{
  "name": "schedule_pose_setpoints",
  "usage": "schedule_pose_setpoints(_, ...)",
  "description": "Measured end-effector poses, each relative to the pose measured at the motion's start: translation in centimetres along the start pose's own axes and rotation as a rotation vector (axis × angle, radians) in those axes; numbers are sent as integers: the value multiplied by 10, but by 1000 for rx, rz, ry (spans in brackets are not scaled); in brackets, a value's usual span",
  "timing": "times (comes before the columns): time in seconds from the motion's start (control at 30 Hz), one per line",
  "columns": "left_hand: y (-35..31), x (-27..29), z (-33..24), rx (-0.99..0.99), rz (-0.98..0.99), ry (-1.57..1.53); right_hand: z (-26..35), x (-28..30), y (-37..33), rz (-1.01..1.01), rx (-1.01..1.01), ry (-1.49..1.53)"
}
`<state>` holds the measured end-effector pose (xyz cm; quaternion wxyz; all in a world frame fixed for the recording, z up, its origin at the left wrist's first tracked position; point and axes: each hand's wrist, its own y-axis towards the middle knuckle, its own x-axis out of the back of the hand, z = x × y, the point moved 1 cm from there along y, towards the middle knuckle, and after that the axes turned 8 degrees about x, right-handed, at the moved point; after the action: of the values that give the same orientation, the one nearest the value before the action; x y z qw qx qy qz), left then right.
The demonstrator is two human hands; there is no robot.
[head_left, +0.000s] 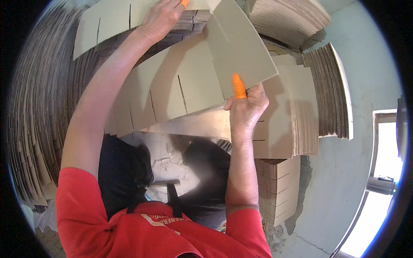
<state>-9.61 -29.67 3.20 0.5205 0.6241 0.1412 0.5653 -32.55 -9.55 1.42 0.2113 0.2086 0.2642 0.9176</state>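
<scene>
My left hand, near the top edge, is closed on a slotted cardboard sheet; its fingertips are partly cut off, and one wears an orange finger cot. Lower and to the right, my right hand pinches the near edge of a plain cardboard panel, with an orange finger cot on the digit lying against its face. The panel stands tilted. Beneath it and to its left is a slotted cardboard piece with dark slits. Whether panel and sheets are joined, I cannot tell.
Tall cardboard stacks line the left side. More stacks stand at the back right, at the right and below my right hand. A pale wall with a bright window bounds the right. My dark-clad legs are below.
</scene>
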Motion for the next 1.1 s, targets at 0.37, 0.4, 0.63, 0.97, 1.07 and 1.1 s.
schedule_pose_setpoints(0.37,-8,67,-61,-125,-51,-175,26,-4,-2,-43,105,-210)
schedule_pose_setpoints(0.4,-8,76,-70,-102,-49,-211,29,-4,-3,-53,139,-196)
schedule_pose_setpoints(0.63,-23,157,-129,42,53,-506,49,3,-6,1,316,-586)
schedule_pose_setpoints(0.97,0,206,-66,402,416,-162,93,-51,79,531,494,-757)
schedule_pose_setpoints(1.07,-6,231,-78,411,391,-112,24,-77,107,589,549,-715)
schedule_pose_setpoints(1.1,-15,237,-82,408,392,-111,3,-87,107,676,396,-674)
